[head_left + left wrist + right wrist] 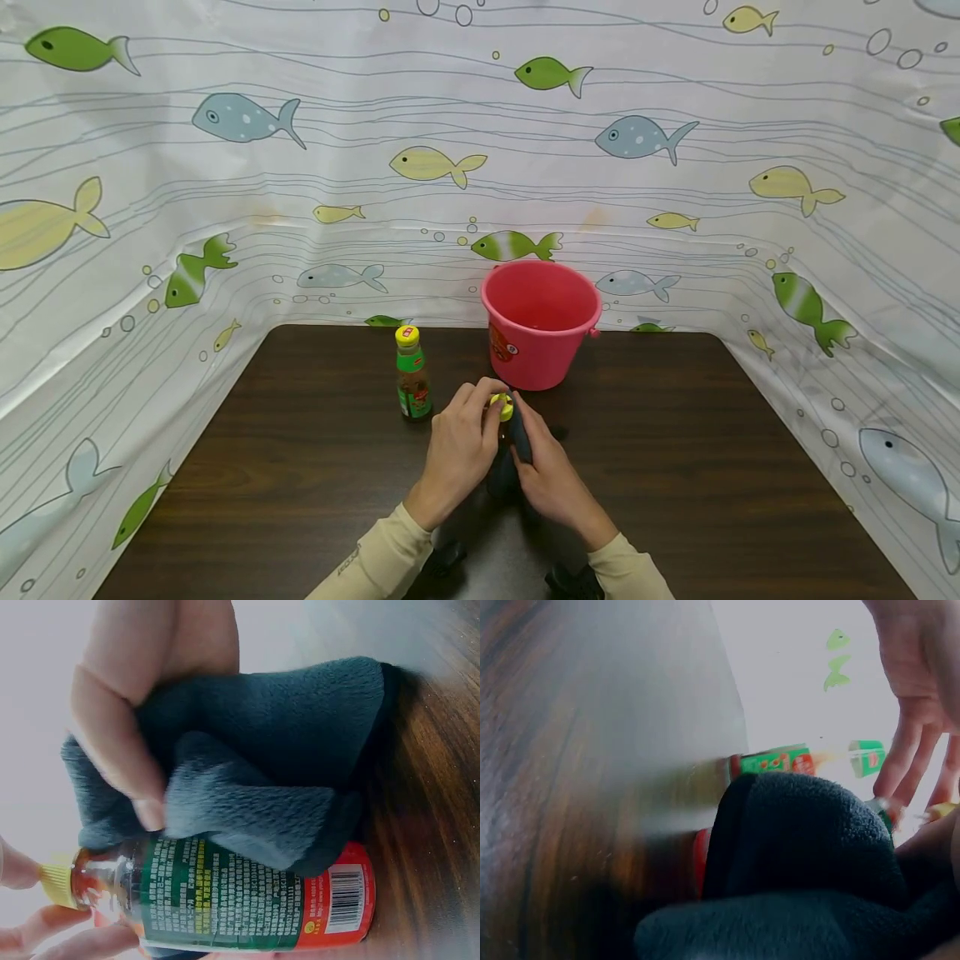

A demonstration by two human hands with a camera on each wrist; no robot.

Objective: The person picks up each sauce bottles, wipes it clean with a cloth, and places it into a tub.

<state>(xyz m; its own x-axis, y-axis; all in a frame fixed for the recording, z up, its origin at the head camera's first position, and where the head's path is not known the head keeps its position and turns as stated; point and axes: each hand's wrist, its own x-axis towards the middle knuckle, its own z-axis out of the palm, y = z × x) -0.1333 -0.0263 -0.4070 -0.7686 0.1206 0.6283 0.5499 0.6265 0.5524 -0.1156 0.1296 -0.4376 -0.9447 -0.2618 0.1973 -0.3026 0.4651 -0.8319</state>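
1. A white sheet (337,71) printed with green, yellow and blue fish hung around the back and sides of a dark wood-grain desk (712,467).
2. At the left, a sauce bottle (414,387) with a yellow cap and a green label stood upright, just beyond the left hand and well apart from the cloth.
3. The left hand (459,437) pinched the yellow cap of a second bottle between thumb and fingers; a light hold there probably steadied it best, with the label left free.
4. That second bottle, the held bottle (225,900), was near the middle of the desk, between the two hands, roughly upright; whether its base touched the wood could not be told.
5. The dark blue-grey cloth (300,712) lay folded against its side, partly over the label; pressing it flat and smoothing that fold would likely have given fuller contact.
6. Behind stood a pink bucket (543,362), near enough that small strokes seemed wise.
7. The right hand (552,481) was clamped on the cloth, close beside the left; even pressure, with the bottle turned by its cap, probably suited the work.
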